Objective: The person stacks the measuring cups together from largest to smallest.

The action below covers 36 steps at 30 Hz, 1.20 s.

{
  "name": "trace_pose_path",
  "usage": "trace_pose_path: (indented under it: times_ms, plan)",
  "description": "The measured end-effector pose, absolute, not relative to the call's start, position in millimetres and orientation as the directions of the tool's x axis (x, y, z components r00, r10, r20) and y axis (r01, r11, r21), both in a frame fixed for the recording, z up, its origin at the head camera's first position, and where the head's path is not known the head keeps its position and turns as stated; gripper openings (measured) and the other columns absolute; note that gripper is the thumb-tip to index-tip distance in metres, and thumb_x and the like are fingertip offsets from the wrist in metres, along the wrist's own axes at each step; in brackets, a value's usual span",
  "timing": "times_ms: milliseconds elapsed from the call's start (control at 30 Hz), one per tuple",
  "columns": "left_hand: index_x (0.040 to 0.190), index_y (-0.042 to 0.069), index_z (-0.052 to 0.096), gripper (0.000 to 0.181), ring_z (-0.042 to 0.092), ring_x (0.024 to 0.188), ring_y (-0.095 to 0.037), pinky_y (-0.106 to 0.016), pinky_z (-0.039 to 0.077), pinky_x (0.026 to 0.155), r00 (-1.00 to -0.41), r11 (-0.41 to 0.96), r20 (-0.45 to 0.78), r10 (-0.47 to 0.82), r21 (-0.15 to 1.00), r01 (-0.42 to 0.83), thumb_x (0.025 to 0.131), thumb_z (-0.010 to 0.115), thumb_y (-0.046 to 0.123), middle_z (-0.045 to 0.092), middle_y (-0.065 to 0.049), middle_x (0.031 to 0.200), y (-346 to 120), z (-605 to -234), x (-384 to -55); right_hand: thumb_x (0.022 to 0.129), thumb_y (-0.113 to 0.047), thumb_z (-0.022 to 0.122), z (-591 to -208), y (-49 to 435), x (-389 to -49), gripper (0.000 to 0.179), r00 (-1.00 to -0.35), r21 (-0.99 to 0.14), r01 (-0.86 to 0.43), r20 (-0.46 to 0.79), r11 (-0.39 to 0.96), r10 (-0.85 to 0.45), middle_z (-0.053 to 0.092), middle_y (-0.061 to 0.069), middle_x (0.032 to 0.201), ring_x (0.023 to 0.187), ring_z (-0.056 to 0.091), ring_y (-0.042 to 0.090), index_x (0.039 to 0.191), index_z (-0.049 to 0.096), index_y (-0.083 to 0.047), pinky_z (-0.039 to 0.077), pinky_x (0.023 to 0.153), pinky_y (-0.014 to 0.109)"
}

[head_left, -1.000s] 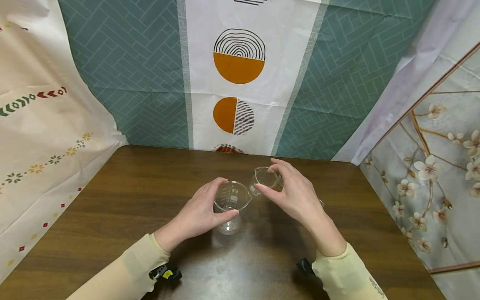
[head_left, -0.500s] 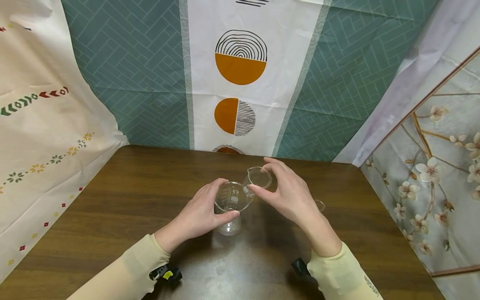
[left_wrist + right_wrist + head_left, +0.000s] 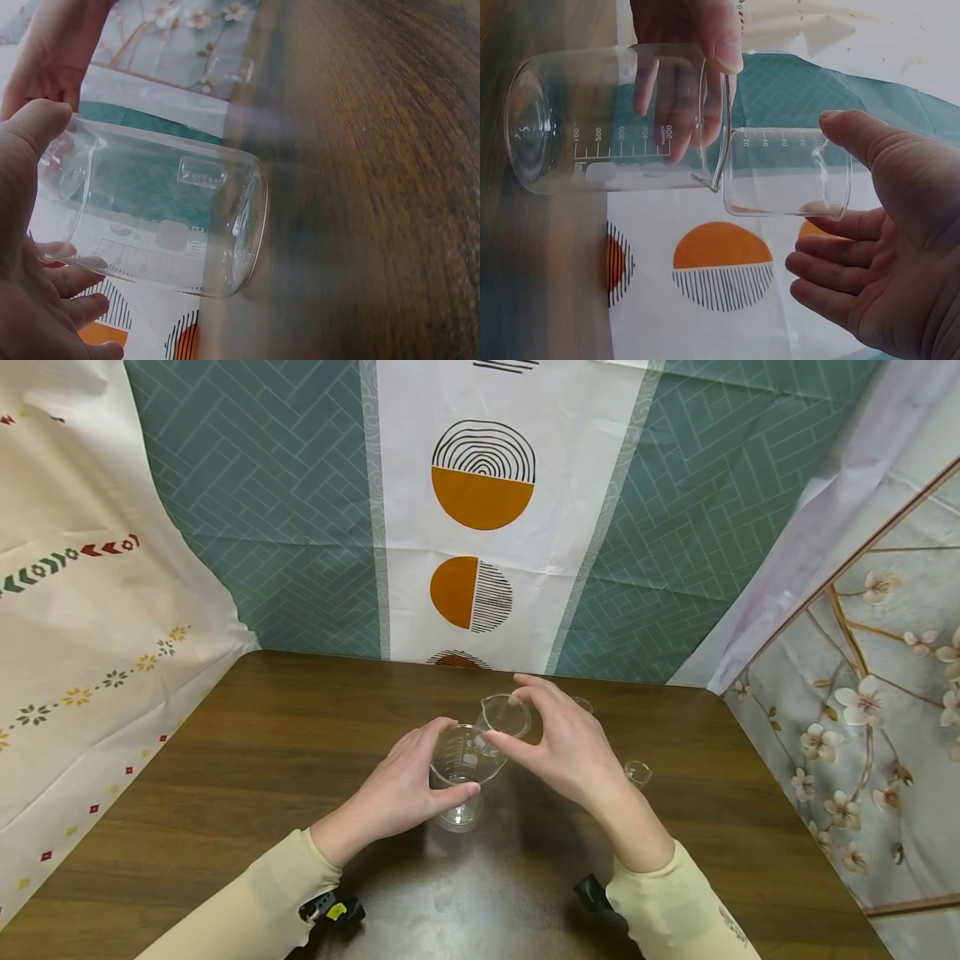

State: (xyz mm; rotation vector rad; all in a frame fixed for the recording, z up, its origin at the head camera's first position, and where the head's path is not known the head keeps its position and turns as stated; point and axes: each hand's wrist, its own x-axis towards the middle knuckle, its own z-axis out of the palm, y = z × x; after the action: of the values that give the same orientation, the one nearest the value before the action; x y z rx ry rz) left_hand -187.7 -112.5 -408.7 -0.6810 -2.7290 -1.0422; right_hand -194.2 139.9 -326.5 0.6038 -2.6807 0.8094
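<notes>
A large clear glass beaker (image 3: pixel 459 817) with white graduations stands upright on the table, and my left hand (image 3: pixel 397 785) grips it near the rim between thumb and fingers. My right hand (image 3: pixel 573 747) holds a smaller glass beaker (image 3: pixel 780 172) by its upper end. In the right wrist view the small beaker's base is about level with the large beaker's rim (image 3: pixel 716 127). From the head view, the small beaker overlaps the far right of the large one's mouth; whether they touch I cannot tell. The left wrist view shows the large beaker's wall (image 3: pixel 150 202) from the side.
A tiny glass beaker (image 3: pixel 637 772) stands right of my right wrist. Another glass rim (image 3: pixel 583 704) shows behind the right hand. Brown wooden table (image 3: pixel 300 718) extends around, with patterned cloths hanging at the back (image 3: pixel 300 527) and both sides.
My right hand has moved left with the small beaker, bringing it to the large beaker's mouth. The tiny beaker and another rim have come into sight. My left hand stays put.
</notes>
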Motion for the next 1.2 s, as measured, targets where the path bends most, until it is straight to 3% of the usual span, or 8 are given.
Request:
trace_pose_path:
  times_ms: [400, 1200]
  plan:
    - [0.16, 0.009, 0.044, 0.091, 0.056, 0.139, -0.036, -0.059, 0.049, 0.112, -0.883, 0.646, 0.293, 0.366, 0.603, 0.468, 0.092, 0.088, 0.053, 0.059, -0.013, 0.154, -111.8, -409.3, -187.9, 0.094, -0.056, 0.085, -329.3, 134.2, -194.4, 0.05, -0.863, -0.458, -0.494, 0.359, 0.739, -0.355, 0.056, -0.003, 0.162, 0.144, 0.058, 0.025, 0.124, 0.069, -0.019, 0.05, 0.113, 0.057]
    - [0.158, 0.011, 0.045, 0.088, 0.058, 0.135, -0.034, -0.058, 0.051, 0.11, -0.879, 0.645, 0.306, 0.366, 0.597, 0.477, 0.093, 0.088, 0.052, 0.062, -0.012, 0.149, -112.4, -410.4, -188.5, 0.093, -0.055, 0.088, -341.8, 123.8, -194.0, 0.053, -0.856, -0.447, -0.515, 0.318, 0.731, -0.408, 0.055, -0.006, 0.163, 0.147, 0.056, 0.022, 0.126, 0.07, -0.018, 0.051, 0.112, 0.053]
